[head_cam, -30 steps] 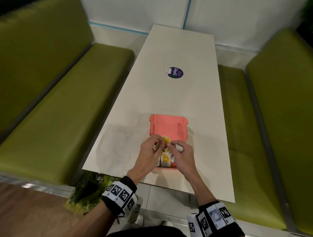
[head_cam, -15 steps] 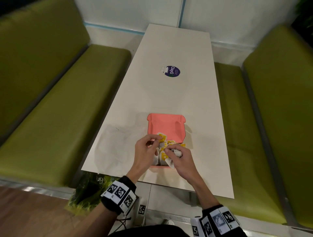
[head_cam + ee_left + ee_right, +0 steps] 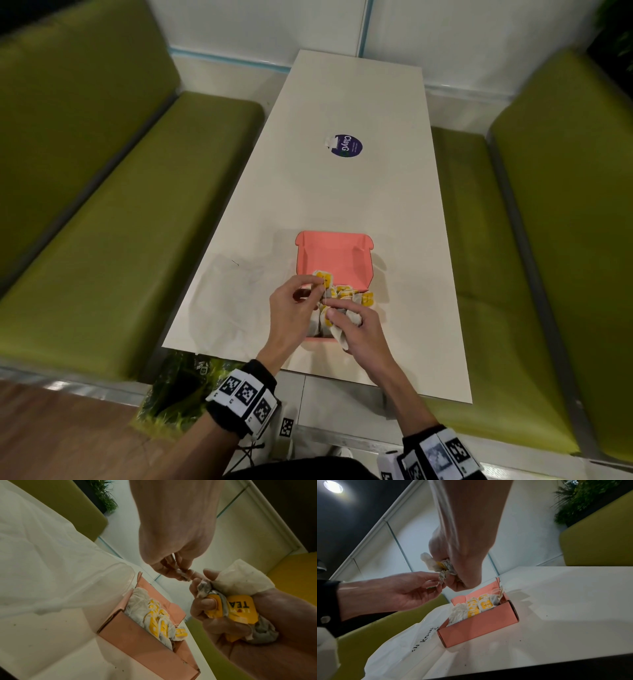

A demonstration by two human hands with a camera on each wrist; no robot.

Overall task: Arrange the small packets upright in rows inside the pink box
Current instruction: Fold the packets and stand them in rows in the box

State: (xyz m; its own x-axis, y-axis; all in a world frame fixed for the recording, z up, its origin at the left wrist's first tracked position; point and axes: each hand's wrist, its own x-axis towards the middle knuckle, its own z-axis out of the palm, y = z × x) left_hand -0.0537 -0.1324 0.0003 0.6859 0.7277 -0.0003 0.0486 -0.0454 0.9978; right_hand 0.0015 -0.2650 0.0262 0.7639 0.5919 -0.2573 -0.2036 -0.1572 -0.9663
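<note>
The pink box (image 3: pixel 334 255) stands open on the white table (image 3: pixel 342 195), its lid tipped back. Several small white packets with yellow tags (image 3: pixel 356 296) stand packed inside it (image 3: pixel 476 606). Just above the box's near end, my right hand (image 3: pixel 337 313) grips a crumpled bunch of packets (image 3: pixel 240 607), seen from below in the right wrist view (image 3: pixel 441 566). My left hand (image 3: pixel 320 286) sits at the box's left side and pinches the thread and corner of one packet from that bunch (image 3: pixel 202 588), fingertips meeting the right hand's (image 3: pixel 439 584).
A clear plastic bag (image 3: pixel 233 301) lies flat on the table left of the box. A round purple sticker (image 3: pixel 346 145) sits mid-table. Green benches (image 3: pixel 120 257) run along both long sides of the table. The table's near edge is just behind my hands.
My right hand has drawn back from inside the box toward its near end with the bunch. The left hand keeps its pinch at the box's left side.
</note>
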